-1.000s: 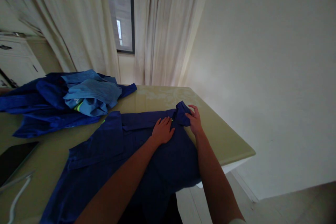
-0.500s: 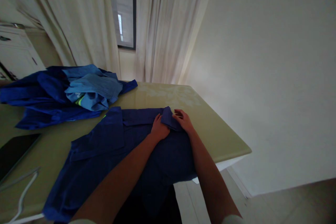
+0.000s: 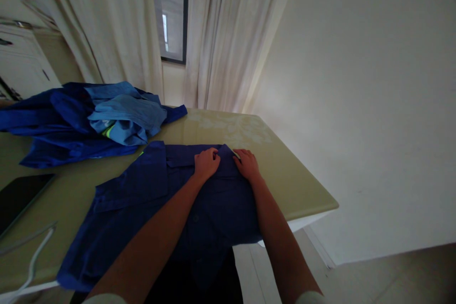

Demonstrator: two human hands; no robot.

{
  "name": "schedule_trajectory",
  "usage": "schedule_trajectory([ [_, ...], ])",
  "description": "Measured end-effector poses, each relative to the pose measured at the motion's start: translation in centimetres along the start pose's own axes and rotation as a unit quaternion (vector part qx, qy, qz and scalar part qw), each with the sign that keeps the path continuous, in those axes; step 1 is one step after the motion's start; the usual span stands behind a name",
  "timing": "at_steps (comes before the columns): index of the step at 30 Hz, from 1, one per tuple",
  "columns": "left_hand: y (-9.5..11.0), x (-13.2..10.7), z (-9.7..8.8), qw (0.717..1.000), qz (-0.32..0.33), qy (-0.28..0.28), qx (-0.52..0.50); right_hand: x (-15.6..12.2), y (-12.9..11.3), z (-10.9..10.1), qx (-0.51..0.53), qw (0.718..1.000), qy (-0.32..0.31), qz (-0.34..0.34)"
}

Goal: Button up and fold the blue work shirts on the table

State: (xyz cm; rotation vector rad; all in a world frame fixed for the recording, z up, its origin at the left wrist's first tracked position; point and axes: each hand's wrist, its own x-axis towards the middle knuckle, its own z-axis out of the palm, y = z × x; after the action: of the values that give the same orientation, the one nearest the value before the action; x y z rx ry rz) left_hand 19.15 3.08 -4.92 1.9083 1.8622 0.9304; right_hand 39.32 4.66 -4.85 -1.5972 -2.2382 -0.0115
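Note:
A dark blue shirt [image 3: 149,199] lies spread on the pale green table [image 3: 285,185], its lower part hanging over the near edge. My left hand [image 3: 205,162] rests on the shirt near its far edge, fingers curled on the folded-over fabric. My right hand [image 3: 246,164] lies just to the right of it, fingers bent and pressing the same folded part down. Both hands are close together, with the fold between them.
A heap of blue clothes [image 3: 89,121], with a lighter blue piece on top, sits at the table's far left. A dark tablet [image 3: 19,194] and a white cable [image 3: 32,259] lie at the left near edge. Curtains [image 3: 221,33] and a window stand behind.
The shirt part that my right hand held up at the far right has been folded inward and laid flat. Both hands moved left and closer together.

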Motion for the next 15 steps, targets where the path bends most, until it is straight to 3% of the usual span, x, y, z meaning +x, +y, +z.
schedule_trajectory([
  [3,0.0,-0.5,0.0,0.997,0.035,0.017,0.071,0.0,-0.9,-0.3,-0.040,0.998,0.033,0.033],
  [6,-0.2,-1.1,0.2,0.990,0.067,0.035,0.116,0.2,-2.2,0.3,-0.030,0.998,0.046,-0.003],
  [12,-0.5,-1.0,0.7,0.993,0.039,0.030,0.104,0.5,-2.9,3.0,0.000,0.997,-0.081,-0.006],
  [15,-0.9,-0.4,-0.4,0.998,0.037,-0.008,0.058,0.4,-2.5,3.2,0.013,0.996,-0.089,0.007],
])
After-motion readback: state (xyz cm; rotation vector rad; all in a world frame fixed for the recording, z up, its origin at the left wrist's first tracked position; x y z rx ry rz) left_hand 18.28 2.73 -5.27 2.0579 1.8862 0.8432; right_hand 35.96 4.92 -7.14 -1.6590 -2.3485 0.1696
